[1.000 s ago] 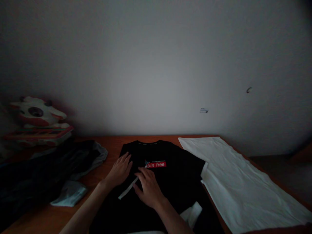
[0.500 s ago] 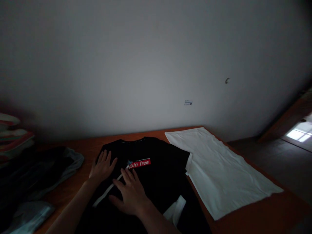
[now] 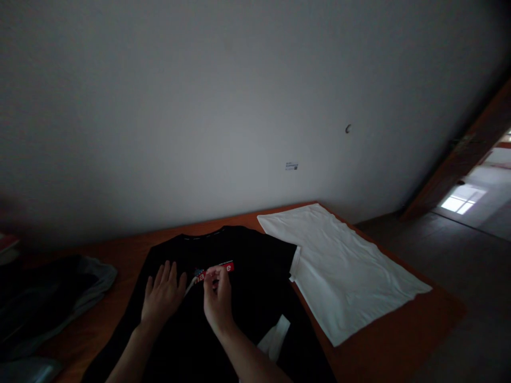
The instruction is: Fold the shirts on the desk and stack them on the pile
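Two bare hands rest on a black cotton T-shirt (image 3: 247, 298) spread flat on an orange-brown wooden table (image 3: 383, 351), its collar pointing toward the grey wall and its lower part running out of view at the bottom edge. The left hand (image 3: 162, 295) lies palm down on the chest of the shirt, fingers stretched out and slightly fanned, gripping nothing. Just beside it, the right hand (image 3: 217, 300) has its fingers curled together at the small red rectangular chest logo with white lettering (image 3: 229, 266), covering the middle of it; the dim light does not let me tell whether the fingertips pinch fabric or only press on it. A narrow white strip (image 3: 190, 284) shows on the shirt between the two hands, running toward the logo. Near the right forearm, a white patch of cloth (image 3: 275, 340) shows against the black fabric. To the right of the shirt, touching its sleeve edge, a white rectangular cloth (image 3: 343, 266) is spread smooth on the table, reaching toward the far right corner. At the left edge sits a heap of dark and grey clothing (image 3: 48, 298), well apart from both hands.
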{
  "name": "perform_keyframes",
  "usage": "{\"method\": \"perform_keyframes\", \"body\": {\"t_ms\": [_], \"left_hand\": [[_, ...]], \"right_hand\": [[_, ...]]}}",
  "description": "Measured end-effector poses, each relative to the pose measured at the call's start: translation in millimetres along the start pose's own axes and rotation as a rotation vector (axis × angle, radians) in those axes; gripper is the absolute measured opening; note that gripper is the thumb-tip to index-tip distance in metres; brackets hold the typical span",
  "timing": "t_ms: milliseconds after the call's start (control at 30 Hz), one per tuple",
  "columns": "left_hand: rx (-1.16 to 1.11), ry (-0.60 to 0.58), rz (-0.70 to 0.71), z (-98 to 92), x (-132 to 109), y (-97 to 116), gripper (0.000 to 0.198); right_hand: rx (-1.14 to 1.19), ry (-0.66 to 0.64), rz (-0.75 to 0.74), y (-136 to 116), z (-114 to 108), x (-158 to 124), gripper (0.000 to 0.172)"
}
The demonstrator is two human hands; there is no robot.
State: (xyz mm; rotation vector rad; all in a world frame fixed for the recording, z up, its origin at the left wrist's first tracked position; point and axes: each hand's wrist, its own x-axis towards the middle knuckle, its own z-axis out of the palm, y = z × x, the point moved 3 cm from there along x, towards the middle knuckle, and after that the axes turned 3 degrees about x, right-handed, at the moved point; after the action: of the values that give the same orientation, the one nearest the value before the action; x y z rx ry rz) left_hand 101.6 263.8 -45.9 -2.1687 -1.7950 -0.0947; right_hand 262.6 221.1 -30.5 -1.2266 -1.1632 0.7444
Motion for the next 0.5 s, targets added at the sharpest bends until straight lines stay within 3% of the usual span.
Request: {"method": "perform_keyframes", "body": {"t_ms": [100,200,267,333,500], "left_hand": [[-0.100,0.121,-0.174,-6.1,3,0,0.064],[-0.177,0.215,-0.134,-13.8,5,3,0.066],[-0.208,0.226,-0.065,-15.4,6,3,0.061],[-0.235,0.219,-0.023,-14.7,5,2,0.057],[-0.218,0.202,0.032,-13.7,3,7,0.051]], "right_hand": [[0.004,0.033,-0.012,1,-9,15,0.016],[-0.035,0.081,-0.016,-3,-41,44,0.027],[-0.199,0.101,0.015,-7,-79,65,0.030],[-0.560,0.078,0.096,-10,-126,82,0.031],[-0.841,0.148,0.346,-3,-239,103,0.032]]}}
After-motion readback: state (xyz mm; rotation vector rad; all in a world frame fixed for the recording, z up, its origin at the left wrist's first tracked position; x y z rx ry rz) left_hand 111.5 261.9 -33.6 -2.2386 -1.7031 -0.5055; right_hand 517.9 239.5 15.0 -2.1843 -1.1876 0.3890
